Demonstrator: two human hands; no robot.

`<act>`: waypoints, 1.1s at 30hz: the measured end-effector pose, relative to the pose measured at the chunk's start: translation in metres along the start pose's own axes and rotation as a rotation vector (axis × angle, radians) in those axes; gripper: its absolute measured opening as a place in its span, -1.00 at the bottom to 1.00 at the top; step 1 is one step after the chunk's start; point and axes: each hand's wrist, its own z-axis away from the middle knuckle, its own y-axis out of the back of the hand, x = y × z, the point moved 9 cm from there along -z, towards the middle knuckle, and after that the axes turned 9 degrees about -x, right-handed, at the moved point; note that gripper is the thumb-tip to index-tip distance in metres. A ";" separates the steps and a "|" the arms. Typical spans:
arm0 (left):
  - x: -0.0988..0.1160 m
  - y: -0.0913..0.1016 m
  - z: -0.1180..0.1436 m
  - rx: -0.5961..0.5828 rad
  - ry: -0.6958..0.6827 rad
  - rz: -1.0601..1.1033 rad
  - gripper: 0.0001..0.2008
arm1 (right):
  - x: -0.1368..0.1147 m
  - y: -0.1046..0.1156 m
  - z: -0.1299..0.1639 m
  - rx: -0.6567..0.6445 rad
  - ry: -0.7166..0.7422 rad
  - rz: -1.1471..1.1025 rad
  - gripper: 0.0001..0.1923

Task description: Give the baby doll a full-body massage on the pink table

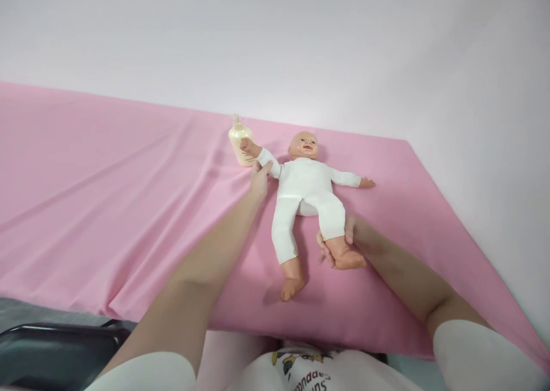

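A baby doll (307, 179) with a white cloth body lies on its back on a pink cloth, its head toward the wall. My left hand (260, 177) is closed around the doll's arm on the left side, lifting it a little. My right hand (339, 239) wraps around the lower leg on the right side, thumb on one side and fingers beneath. Right behind the raised doll hand stands a baby bottle (239, 140) with pale yellow contents and a clear cap. The doll's other arm rests stretched out on the cloth.
The pink cloth (129, 179) covers the table, with wrinkles on the left. A white wall (258, 47) rises behind the table and along its right side. A black chair (60, 351) stands at the lower left, by the table's front edge.
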 end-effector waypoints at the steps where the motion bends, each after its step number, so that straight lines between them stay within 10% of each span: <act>1: 0.003 -0.005 0.001 -0.034 -0.010 -0.025 -0.62 | -0.003 0.000 0.002 -0.034 0.064 0.001 -0.43; 6: 0.026 -0.047 0.014 -0.378 -0.198 -0.427 -0.69 | -0.039 0.003 0.014 -0.076 0.445 0.082 -0.43; 12: 0.038 -0.072 0.032 -0.608 -0.382 -0.856 -0.60 | -0.063 0.057 0.057 0.914 0.691 -0.083 -0.52; 15: 0.038 -0.073 0.034 -0.626 -0.410 -0.943 -0.57 | -0.058 0.061 0.064 1.105 0.685 -0.165 -0.48; 25: 0.037 -0.071 0.033 -0.628 -0.422 -0.975 -0.52 | -0.057 0.064 0.060 1.054 0.632 -0.090 -0.47; 33: 0.031 -0.051 0.021 -0.402 -0.277 -0.571 -0.68 | -0.038 0.034 0.022 0.479 0.435 0.120 -0.36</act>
